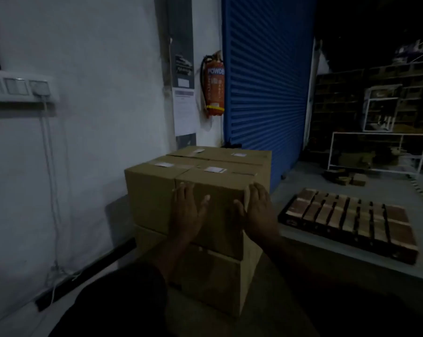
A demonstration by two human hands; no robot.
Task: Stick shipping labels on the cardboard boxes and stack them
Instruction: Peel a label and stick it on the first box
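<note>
Top-tier cardboard box (217, 212), labelled: left hand (185, 212) and right hand (258, 215) are pressing flat-fingered against its near face, gripping nothing. Probably squaring it flush over the lower box (213, 283).

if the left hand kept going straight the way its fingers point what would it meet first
Nothing new: the left hand already lies flat on the top front box, fingers pointing up past its top edge.

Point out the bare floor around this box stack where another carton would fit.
Bare grey floor lies right of the stack of cardboard boxes, bordered by the wooden pallet and the blue roller shutter. A narrower strip runs between the stack and the white wall. The top tier is full: four labelled boxes, both hands against the nearest.
</note>
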